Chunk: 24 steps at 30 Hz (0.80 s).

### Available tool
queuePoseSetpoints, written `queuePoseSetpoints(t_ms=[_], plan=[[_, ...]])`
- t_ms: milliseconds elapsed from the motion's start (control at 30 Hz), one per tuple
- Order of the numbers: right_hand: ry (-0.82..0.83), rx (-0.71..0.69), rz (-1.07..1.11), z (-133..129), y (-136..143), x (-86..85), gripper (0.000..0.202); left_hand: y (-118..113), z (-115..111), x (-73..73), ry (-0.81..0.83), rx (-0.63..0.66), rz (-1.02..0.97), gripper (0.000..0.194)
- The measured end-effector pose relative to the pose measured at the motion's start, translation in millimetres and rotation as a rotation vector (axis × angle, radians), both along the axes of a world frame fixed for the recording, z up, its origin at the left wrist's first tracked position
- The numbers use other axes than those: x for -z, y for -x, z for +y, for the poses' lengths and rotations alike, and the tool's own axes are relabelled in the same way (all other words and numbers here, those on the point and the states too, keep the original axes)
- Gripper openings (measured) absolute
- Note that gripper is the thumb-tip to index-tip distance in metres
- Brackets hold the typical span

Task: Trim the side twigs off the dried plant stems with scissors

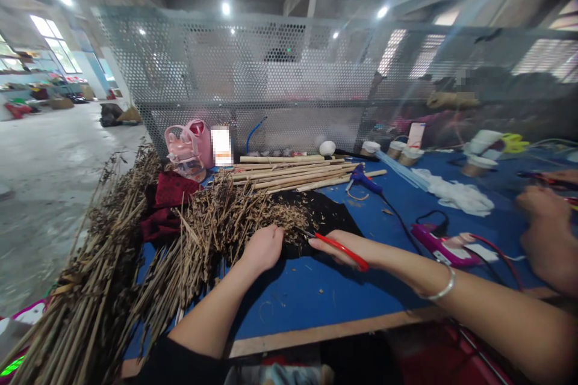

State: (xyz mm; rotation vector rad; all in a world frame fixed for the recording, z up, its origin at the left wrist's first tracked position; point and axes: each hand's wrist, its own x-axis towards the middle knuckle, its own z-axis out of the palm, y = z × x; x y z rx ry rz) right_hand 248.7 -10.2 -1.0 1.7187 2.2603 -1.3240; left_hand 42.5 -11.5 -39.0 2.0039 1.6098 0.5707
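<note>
My right hand (341, 246) is closed on red-handled scissors (343, 248), whose dark blades point left toward a heap of small cut stem pieces (289, 216). Just left of the blades, my left hand (266, 245) has its fingers pressed together at the edge of that heap; what it pinches, if anything, is too small to make out. The cut pieces lie on a black cloth (332, 210) over the blue table. Bundles of dried branching stems (198, 234) spread to the left of my left hand.
Behind lie pale sticks (289, 174) and a blue glue gun (363, 179). A purple power strip (445, 245), its cables and white gloves (465, 192) are at right, near another person's hands. Pink bottles (198, 144) and a perforated metal screen (271, 84) stand behind.
</note>
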Motion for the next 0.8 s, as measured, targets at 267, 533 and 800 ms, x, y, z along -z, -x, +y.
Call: queuePoseSetpoints(t_ms=[267,533,800], plan=[[0.415,0.236,0.243,-2.0,-11.7,-1.8,0.063,-0.4,4.8,3.9,-0.016,-0.093,-0.195,0.034],[0.455,0.197,0.270,0.6,-15.0,1.7,0.068,-3.0,8.1,14.1,-0.028,-0.139,-0.341,0.036],[0.384,0.148,0.239,1.6,-7.1,1.4,0.069,-7.6,3.0,8.5,0.049,-0.005,-0.340,0.037]])
